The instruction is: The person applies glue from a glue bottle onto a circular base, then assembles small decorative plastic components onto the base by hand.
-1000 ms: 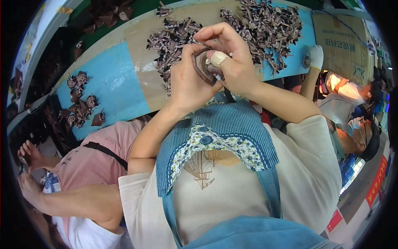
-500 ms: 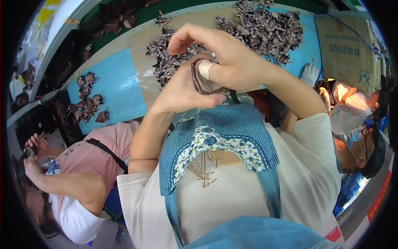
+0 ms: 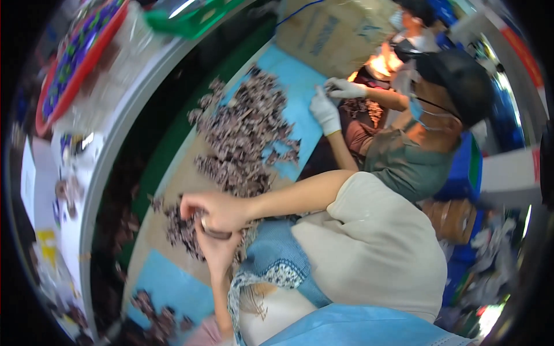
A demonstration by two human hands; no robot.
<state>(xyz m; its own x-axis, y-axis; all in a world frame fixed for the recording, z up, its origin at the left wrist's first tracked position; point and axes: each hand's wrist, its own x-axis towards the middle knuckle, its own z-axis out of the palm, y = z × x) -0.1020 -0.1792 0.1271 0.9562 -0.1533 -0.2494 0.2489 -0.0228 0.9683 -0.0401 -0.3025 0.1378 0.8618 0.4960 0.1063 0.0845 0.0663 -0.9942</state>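
Note:
My right hand (image 3: 222, 211) arches over my left hand (image 3: 218, 249), the two close together above the near edge of the table. Between them is a small brown folded piece (image 3: 217, 233), soft-looking like cloth or thin leather, mostly hidden by my fingers and blurred. The left hand cups it from below. The right fingers curl over its top, with a pale wrap (image 3: 205, 222) on the right thumb. Just beyond my hands lies a heap of small brownish-pink pieces (image 3: 242, 132), too blurred to make out singly.
A smaller cluster of brown pieces (image 3: 161, 317) lies on the blue table cover (image 3: 173, 282). To the right, a co-worker's gloved hands (image 3: 328, 112) work beside the table. A cardboard box (image 3: 329, 34) stands at the far end. A white-edged shelf with a red basket (image 3: 49, 109) runs along the left.
The view has swung to the right, bringing the co-worker and the box nearer the middle. My hands stay together around the brown folded piece.

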